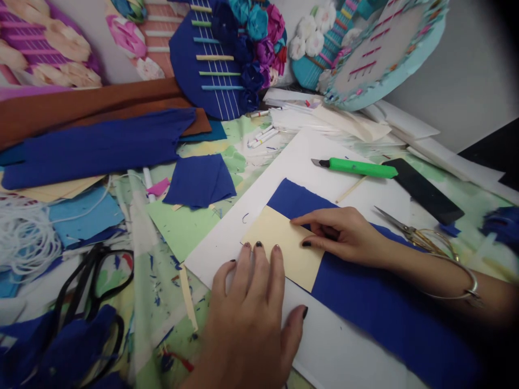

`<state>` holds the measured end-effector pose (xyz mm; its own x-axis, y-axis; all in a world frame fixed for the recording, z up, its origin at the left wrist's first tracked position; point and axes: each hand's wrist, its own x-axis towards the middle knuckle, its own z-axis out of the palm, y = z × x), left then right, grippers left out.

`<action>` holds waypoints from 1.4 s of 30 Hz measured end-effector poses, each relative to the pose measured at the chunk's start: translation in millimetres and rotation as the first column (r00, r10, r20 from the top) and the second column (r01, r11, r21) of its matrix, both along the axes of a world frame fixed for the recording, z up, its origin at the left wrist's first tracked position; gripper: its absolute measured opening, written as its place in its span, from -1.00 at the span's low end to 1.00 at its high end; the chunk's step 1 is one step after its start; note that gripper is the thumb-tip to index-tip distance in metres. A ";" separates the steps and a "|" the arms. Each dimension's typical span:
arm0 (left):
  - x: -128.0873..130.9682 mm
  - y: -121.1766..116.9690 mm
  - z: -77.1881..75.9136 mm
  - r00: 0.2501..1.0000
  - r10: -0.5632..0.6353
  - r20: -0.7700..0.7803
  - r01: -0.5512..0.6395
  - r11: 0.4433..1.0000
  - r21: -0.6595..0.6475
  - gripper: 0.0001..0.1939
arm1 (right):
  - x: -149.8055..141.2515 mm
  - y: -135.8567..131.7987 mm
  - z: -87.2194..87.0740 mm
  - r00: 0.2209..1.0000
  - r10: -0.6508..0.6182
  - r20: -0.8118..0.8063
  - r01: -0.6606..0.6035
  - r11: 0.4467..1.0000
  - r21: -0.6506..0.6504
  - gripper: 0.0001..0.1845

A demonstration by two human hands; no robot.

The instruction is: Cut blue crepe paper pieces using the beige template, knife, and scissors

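A cream paper rectangle [275, 229] lies flat across a long strip of dark blue crepe paper [365, 302], both on a white board [227, 237]. My left hand [251, 302] rests with fingers stretched out, its fingertips at the near edge of the cream piece. On the far side, my right hand [344, 235] touches the cream piece with the index fingertip and thumb, which are apart; the other fingers curl under. Nothing shows held in either hand. Beyond the right hand lies a green craft knife [360, 167], blade out. Gold-handled scissors [417, 235] lie by the right wrist.
A black phone [424, 189] lies at the right. Folded blue crepe [198, 181], white cord [26, 237] and black-framed glasses [93, 281] sit at the left. Decorated paper guitars, including a blue one [211, 65], stand along the back. Scraps litter the green cloth.
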<state>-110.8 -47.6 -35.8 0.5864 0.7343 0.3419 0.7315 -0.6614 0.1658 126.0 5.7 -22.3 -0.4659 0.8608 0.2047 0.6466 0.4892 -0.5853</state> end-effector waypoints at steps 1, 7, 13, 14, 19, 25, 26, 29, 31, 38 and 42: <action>-0.4 0.7 0.7 1.000 0.000 -0.001 0.000 1.000 -0.003 -0.40 | -0.1 -0.1 0.0 1.000 0.000 0.001 0.000 1.000 -0.002 -0.68; -2.5 4.8 3.7 1.000 -0.013 -0.023 0.013 1.000 -0.003 -0.40 | -0.6 -0.3 0.8 1.000 -0.011 0.018 0.011 1.000 -0.014 -0.71; -5.0 6.7 2.4 0.997 -0.049 -0.056 0.051 0.998 0.036 -0.39 | -0.4 0.0 2.1 1.000 -0.005 0.021 0.006 1.000 -0.029 -0.71; -5.4 6.9 2.4 0.997 -0.048 -0.059 0.050 0.998 0.038 -0.39 | -0.4 0.1 2.3 1.000 -0.001 0.025 0.002 1.000 -0.030 -0.71; -4.3 5.8 5.0 0.997 -0.040 -0.061 0.041 0.999 0.017 -0.40 | -0.1 -0.2 3.0 0.999 0.006 0.038 -0.006 1.000 -0.021 -0.71; -0.4 2.3 7.8 1.000 -0.012 -0.029 0.011 0.999 -0.037 -0.46 | -0.2 -0.1 2.5 0.999 0.007 0.040 -0.007 1.000 -0.006 -0.71; -0.5 2.4 7.8 1.000 -0.013 -0.028 0.011 0.999 -0.039 -0.46 | -0.3 0.0 2.4 0.999 0.007 0.042 -0.007 1.000 -0.007 -0.71; -2.5 4.0 7.2 0.999 -0.022 -0.043 0.020 0.999 -0.027 -0.46 | -1.1 -0.8 2.3 0.998 0.009 0.061 -0.009 1.000 0.008 -0.71; -4.8 5.8 6.9 0.997 -0.047 -0.069 0.047 0.999 0.000 -0.44 | -2.0 -2.7 2.6 0.996 0.019 0.087 -0.023 0.998 0.053 -0.72; -5.7 11.7 9.1 0.993 -0.080 -0.085 0.080 0.997 0.000 -0.47 | -6.9 -13.1 9.8 0.916 0.000 0.402 -0.109 0.962 0.249 -0.65; -3.2 15.9 6.9 0.981 -0.182 -0.063 0.180 0.983 -0.031 -0.47 | -13.3 -16.1 13.2 0.806 -0.064 0.589 -0.150 0.940 0.306 -0.67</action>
